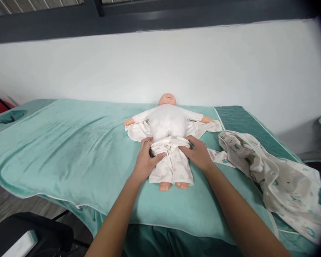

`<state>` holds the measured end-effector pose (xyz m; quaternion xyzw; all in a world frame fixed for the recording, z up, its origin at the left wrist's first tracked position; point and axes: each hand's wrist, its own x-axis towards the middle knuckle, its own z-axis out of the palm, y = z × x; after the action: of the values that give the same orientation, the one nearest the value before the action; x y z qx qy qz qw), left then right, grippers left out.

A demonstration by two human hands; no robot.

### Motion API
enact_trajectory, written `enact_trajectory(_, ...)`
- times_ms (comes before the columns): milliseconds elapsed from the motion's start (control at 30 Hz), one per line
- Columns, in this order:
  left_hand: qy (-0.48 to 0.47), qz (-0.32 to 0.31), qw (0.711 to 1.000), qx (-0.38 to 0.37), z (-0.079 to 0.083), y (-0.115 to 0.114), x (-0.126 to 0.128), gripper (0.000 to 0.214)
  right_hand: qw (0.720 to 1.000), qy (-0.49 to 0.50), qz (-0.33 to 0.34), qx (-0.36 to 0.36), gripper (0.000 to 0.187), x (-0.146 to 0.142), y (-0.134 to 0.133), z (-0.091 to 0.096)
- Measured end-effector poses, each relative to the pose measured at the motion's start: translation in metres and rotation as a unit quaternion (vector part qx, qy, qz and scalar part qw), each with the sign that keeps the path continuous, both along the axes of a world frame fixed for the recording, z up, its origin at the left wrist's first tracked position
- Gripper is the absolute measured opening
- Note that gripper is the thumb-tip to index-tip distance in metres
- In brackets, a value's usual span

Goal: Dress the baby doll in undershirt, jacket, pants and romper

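I see the left hand (147,159) and right hand (199,154) grip patterned pants (173,167) at the waist, the doll's torso (168,119) just beyond them, printed cloth (276,176) to their right.

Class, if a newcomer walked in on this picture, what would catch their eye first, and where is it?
First, the doll, lying face up with arms spread on the green blanket, before a white wall. Next, the left hand and right hand, gripping the patterned trousers at either side of its waist. Then the crumpled printed cloth at the picture's right.
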<state>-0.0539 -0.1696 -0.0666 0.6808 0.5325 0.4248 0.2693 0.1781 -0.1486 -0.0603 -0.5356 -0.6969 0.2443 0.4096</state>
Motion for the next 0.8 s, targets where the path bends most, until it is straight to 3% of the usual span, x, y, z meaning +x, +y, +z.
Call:
enact_trajectory(233,0.008,-0.006,0.999,0.036,-0.005,0.001,0.0,0.032,0.991,0.094,0.054,-0.079,0.029,-0.001,-0.045,-0.006)
enact_trajectory(367,0.036,0.0,0.997,0.07,0.0,0.016,0.006,0.033,0.988,0.121,0.049,-0.077,0.043,-0.005,-0.038,-0.004)
enact_trajectory(533,0.043,-0.001,0.995,0.091,0.005,0.033,0.012,0.032,0.994,0.101,-0.009,-0.043,0.046,-0.011,-0.026,-0.008)
enact_trajectory(633,0.042,0.018,0.995,0.089,0.006,0.023,0.011,0.025,0.995,0.091,-0.022,-0.034,0.044,-0.012,-0.025,-0.011)
enact_trajectory(800,0.056,0.02,0.995,0.085,0.003,-0.02,0.013,0.027,0.996,0.08,-0.039,-0.014,0.036,-0.011,-0.023,-0.011)
